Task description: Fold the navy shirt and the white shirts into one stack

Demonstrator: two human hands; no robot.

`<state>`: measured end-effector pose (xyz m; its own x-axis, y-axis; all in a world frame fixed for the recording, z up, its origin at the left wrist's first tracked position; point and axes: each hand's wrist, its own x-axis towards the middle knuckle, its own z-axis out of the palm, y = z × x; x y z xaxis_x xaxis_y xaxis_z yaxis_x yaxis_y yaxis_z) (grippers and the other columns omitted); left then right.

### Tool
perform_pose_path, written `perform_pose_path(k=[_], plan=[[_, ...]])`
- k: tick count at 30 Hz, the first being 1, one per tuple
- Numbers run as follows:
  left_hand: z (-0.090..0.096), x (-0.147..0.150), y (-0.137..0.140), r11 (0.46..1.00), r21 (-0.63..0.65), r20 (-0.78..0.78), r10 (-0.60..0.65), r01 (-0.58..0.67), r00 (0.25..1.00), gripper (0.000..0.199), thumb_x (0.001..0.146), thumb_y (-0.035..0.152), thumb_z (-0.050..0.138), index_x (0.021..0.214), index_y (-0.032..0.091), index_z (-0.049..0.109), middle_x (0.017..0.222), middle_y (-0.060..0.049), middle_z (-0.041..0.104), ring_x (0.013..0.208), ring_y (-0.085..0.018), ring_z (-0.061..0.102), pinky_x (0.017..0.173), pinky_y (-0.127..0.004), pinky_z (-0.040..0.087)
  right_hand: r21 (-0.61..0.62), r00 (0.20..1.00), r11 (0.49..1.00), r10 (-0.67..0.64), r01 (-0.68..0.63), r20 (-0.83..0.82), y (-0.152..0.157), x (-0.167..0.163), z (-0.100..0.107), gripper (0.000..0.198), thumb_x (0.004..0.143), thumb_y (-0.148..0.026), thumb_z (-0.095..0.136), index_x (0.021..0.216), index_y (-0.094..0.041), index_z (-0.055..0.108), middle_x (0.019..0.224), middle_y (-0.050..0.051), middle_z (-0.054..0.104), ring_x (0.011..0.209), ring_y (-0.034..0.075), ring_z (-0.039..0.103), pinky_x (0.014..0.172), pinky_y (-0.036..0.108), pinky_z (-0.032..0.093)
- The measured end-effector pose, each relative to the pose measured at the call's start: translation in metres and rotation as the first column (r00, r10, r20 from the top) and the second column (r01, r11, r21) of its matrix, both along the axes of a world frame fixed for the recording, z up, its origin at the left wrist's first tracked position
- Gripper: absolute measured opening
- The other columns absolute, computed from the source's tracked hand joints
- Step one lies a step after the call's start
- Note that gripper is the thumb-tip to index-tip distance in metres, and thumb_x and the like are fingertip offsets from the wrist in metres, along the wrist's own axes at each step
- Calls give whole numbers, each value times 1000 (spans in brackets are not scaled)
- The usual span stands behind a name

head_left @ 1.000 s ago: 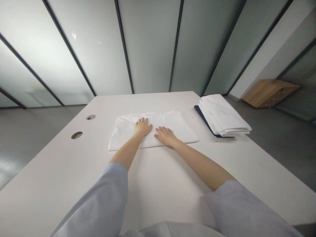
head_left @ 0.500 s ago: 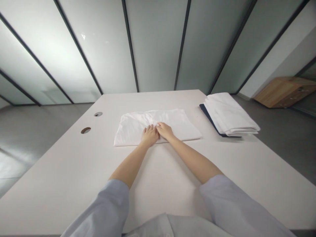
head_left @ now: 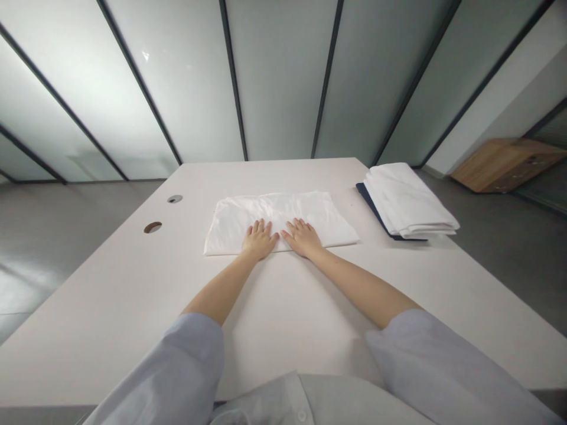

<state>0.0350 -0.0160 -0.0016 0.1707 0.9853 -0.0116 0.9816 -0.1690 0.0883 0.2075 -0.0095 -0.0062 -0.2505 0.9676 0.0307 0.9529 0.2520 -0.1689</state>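
Observation:
A folded white cloth (head_left: pixel 274 206) lies flat on the white table (head_left: pixel 283 319), its long edge facing me. My left hand (head_left: pixel 260 239) rests palm down on the near middle of the cloth, fingers stretched out and apart. Beside it, my right hand (head_left: pixel 302 236) lies flat on the same cloth, fingers spread, with the thumb pointing toward my left hand. A small gap separates the two hands. Faint wrinkles show on the cloth, more on its left half.
At the table's right side sits a stack of folded white cloths (head_left: pixel 407 198) on a dark blue flat piece (head_left: pixel 374 206). Two round holes, one open (head_left: pixel 153 227) and one with a metallic cover (head_left: pixel 175 199), are at the left. A wooden cabinet (head_left: pixel 500 165) stands beyond, right.
My hands have moved apart, the left one leftward and the right one rightward. My right fingers, bent before, now lie stretched out on the cloth.

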Motion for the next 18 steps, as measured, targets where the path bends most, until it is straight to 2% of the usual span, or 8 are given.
perform_pose_path(k=[10, 15, 18], plan=[[2, -80, -10, 983, -11, -63, 184, -185, 981, 72, 94, 59, 23, 154, 19, 27, 161, -12, 20, 148, -32, 16, 118, -48, 17, -41, 985, 985, -166, 167, 44, 7, 48, -3, 73, 96, -61, 14, 153, -18, 30, 161, 12, 22, 147, 29, 18, 117, 46, 16], [3, -93, -12, 976, -17, -68, 218, -219, 974, 73, 93, 61, 22, 154, 20, 26, 162, -12, 18, 149, -31, 13, 118, -52, 15, -69, 954, 953, -290, 295, 80, 9, 84, 1, 71, 97, -58, 19, 153, -16, 29, 161, 13, 22, 147, 30, 18, 117, 48, 16], [6, -92, -12, 960, -19, -58, 279, -281, 958, 74, 92, 63, 20, 154, 23, 27, 162, -11, 17, 149, -33, 11, 116, -59, 14, -59, 948, 948, -307, 312, 84, 8, 100, 1, 70, 96, -58, 20, 153, -19, 31, 161, 11, 21, 147, 31, 18, 116, 50, 17]])
